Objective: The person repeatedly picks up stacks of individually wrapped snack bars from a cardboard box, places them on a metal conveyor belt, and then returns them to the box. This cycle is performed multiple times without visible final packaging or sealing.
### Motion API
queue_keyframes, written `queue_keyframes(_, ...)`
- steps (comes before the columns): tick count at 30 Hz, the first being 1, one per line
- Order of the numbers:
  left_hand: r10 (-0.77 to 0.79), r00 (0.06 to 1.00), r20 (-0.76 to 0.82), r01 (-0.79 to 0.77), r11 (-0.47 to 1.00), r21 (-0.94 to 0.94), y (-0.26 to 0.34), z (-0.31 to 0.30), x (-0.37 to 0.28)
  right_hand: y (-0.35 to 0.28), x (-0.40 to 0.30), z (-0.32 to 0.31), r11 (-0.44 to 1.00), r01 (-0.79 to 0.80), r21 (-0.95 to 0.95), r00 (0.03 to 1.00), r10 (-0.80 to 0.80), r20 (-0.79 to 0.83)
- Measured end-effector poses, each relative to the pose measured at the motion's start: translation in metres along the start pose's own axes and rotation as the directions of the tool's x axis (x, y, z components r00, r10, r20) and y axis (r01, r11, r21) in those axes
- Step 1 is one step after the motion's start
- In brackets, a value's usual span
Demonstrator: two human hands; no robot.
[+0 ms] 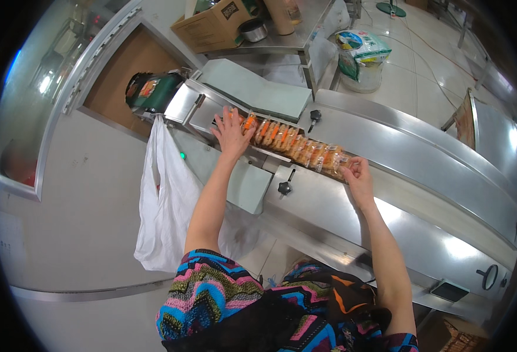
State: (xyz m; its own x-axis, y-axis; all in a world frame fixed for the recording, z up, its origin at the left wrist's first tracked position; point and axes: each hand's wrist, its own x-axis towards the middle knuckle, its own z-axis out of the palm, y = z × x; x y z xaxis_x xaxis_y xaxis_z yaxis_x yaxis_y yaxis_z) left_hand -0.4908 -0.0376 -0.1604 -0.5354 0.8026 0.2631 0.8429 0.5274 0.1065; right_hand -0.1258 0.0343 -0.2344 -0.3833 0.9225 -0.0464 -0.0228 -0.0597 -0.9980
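Observation:
A slanting row of clear-wrapped biscuit-like snack packets (300,145) with orange print lies in the channel of a metal conveyor machine (324,191). The packets stand on edge, pressed close together. My left hand (233,136) rests at the row's left end, fingers spread over the packets beside the machine's metal plate (205,112). At the other end, my right hand (358,178) has thumb and fingers pinched on the last packet (343,163). Part of that packet is hidden by the fingers.
Black star knobs (284,188) sit on the machine's side guides. A white cloth bag (163,207) hangs from its left end. Behind are a steel table (280,46) with a cardboard box (216,26), and a printed sack (364,48). A box of packets (461,336) is at lower right.

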Motion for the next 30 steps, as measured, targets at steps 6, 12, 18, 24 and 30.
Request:
queue_keyframes(6, -0.049, 0.979, 0.197, 0.099, 0.962, -0.255, 0.006, 0.006, 0.008, -0.012, -0.005, -0.003, 0.999, 0.009, -0.043, 0.999, -0.01, -0.034)
queue_keyframes(12, 0.013, 0.987, 0.161, 0.028, 0.967, -0.254, 0.006, 0.028, 0.0, -0.004, -0.003, -0.011, 0.987, -0.076, 0.145, 0.997, 0.076, 0.005)
queue_keyframes(18, 0.036, 0.998, 0.044, -0.036, 0.999, 0.001, 0.022, 0.012, -0.011, -0.004, -0.003, -0.024, 0.965, -0.166, 0.204, 0.986, 0.162, 0.039)
queue_keyframes(24, -0.049, 0.997, 0.06, 0.053, 0.996, -0.078, 0.015, -0.003, -0.005, -0.009, -0.007, -0.023, 0.977, -0.121, 0.178, 0.993, 0.121, 0.014)
queue_keyframes(30, 0.006, 0.987, 0.162, 0.057, 0.923, -0.381, 0.003, 0.018, 0.014, 0.007, -0.002, -0.028, 0.991, -0.024, 0.13, 0.998, 0.015, 0.066)
